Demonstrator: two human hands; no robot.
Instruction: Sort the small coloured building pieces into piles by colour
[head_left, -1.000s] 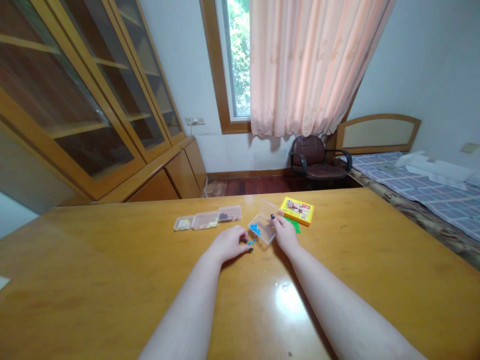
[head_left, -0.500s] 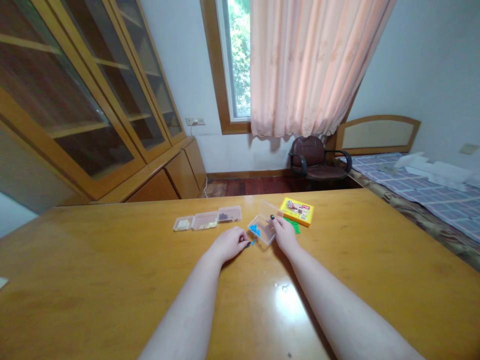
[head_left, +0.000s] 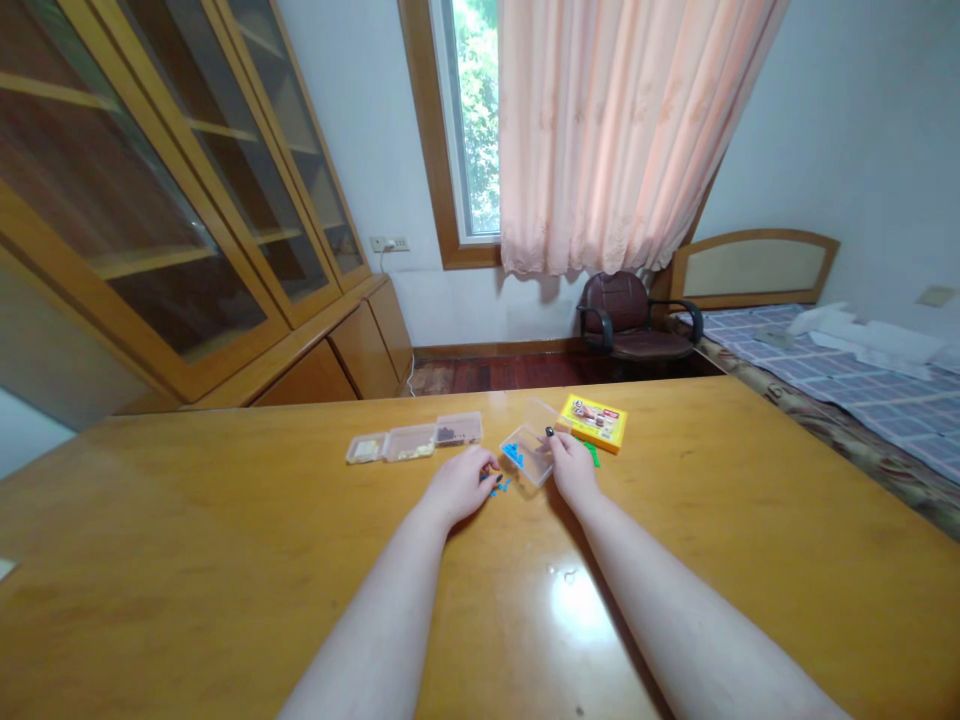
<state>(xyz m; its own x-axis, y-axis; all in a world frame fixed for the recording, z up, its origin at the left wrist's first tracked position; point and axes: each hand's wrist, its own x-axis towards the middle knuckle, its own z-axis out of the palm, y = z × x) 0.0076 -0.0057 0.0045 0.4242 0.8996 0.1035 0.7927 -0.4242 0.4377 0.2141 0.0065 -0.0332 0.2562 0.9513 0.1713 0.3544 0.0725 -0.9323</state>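
Observation:
My right hand (head_left: 576, 468) grips the side of a clear plastic box (head_left: 536, 465), which is tilted, with blue bricks (head_left: 514, 454) gathered at its left end. Its hinged lid (head_left: 541, 412) stands out on the far side. Close by on the left, my left hand (head_left: 461, 485) is low over the table, fingers curved and a small gap showing between the fingertips. A few loose blue bricks (head_left: 500, 488) lie on the table just under those fingertips. Whether something small sits deeper in the left fingers is hidden.
Left of the boxed blue bricks are clear containers with dark pieces (head_left: 450, 434), cream pieces (head_left: 421, 450) and pale pieces (head_left: 367, 448). A yellow box (head_left: 596, 422) lies beyond my right hand, beside green pieces (head_left: 592, 454). A chair (head_left: 634, 315) stands past the wooden table (head_left: 225, 520).
My left fingertips have parted a little and shifted slightly; more blue bricks show beneath them. The clear box has moved slightly, still in my right hand.

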